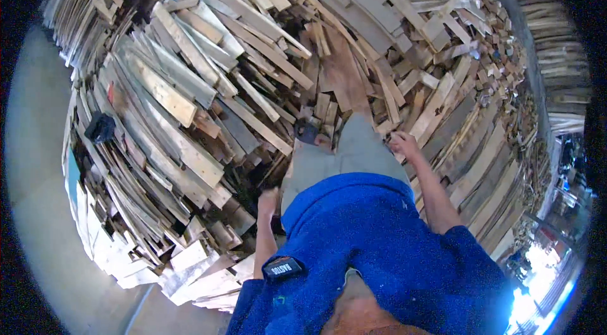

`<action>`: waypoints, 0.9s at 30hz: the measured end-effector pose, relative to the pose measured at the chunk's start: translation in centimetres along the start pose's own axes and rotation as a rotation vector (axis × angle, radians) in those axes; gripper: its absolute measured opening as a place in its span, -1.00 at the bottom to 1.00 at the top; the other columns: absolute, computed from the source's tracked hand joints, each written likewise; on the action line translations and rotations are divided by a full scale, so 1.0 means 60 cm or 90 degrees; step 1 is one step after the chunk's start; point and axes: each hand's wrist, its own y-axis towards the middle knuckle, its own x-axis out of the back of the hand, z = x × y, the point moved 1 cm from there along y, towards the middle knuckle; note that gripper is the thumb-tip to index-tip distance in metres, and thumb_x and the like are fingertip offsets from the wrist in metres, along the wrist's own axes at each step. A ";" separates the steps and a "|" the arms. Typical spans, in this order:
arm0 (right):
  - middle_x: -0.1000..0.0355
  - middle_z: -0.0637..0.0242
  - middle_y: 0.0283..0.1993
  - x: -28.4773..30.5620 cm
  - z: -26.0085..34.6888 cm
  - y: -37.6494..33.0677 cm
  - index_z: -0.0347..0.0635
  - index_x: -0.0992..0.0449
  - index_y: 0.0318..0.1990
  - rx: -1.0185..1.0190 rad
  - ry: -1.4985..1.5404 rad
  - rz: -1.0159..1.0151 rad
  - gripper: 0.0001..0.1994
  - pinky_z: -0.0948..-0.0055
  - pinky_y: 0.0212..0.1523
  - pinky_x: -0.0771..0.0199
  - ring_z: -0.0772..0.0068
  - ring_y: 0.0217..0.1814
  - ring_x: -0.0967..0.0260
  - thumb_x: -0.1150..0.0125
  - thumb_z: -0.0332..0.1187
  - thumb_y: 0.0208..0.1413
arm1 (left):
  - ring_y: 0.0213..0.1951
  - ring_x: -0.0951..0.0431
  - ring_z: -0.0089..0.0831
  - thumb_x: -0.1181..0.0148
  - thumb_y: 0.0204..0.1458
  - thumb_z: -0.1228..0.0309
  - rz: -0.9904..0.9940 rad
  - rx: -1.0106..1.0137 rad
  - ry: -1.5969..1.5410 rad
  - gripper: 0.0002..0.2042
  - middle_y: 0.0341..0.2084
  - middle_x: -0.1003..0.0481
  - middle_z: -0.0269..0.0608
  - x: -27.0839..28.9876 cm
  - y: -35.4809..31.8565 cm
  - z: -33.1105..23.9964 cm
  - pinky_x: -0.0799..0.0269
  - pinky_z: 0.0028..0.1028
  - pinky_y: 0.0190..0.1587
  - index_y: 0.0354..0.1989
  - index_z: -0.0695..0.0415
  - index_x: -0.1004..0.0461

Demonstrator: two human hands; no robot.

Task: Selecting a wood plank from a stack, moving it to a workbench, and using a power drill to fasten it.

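Wood planks (pixel 190 107) lie piled under both empty hands (pixel 402 142).

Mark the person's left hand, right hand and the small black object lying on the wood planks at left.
left hand (pixel 268 201), head view, back of hand
right hand (pixel 403 143), head view, knuckles
small black object (pixel 100 127), head view, its centre

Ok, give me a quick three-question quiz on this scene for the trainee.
1. True or false: the person's right hand holds a hammer.
2. What is the person standing on? A) a pile of wooden planks B) a ladder C) bare floor
3. Fill in: the small black object lies on the planks to the person's ____ side.
Key: 1 false; 2 A; 3 left.
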 end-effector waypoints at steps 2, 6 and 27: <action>-0.48 0.38 -0.34 0.023 -0.045 0.008 -0.21 -0.54 -0.15 0.044 -0.066 -0.075 -0.64 0.52 -0.37 -0.42 0.52 -0.43 -0.41 -0.20 -0.05 0.24 | -0.09 -0.60 -0.22 -0.09 0.20 0.01 -0.085 0.085 -0.222 -0.52 -0.16 -0.60 0.08 0.058 0.085 -0.078 -0.42 -0.31 0.01 -0.09 0.25 -0.58; -0.37 0.44 -0.54 0.032 -0.057 -0.036 -0.15 -0.52 -0.37 -0.083 0.046 -0.067 -0.62 0.48 -0.56 -0.26 0.58 -0.56 -0.29 -0.21 0.01 0.22 | -0.11 -0.60 -0.27 -0.17 0.15 0.01 -0.058 0.038 -0.208 -0.48 -0.18 -0.62 0.02 0.192 0.189 -0.201 -0.43 -0.36 0.01 -0.05 0.32 -0.55; -0.48 0.41 -0.42 0.144 0.022 0.280 -0.22 -0.59 -0.20 -0.126 0.039 -0.034 -0.66 0.43 -0.49 -0.34 0.51 -0.49 -0.36 -0.21 -0.07 0.21 | -0.59 -0.51 -0.27 -0.11 0.14 0.09 0.079 0.295 -0.265 -0.56 -0.64 -0.49 -0.09 0.086 0.187 -0.272 -0.36 -0.20 -0.58 -0.51 0.28 -0.50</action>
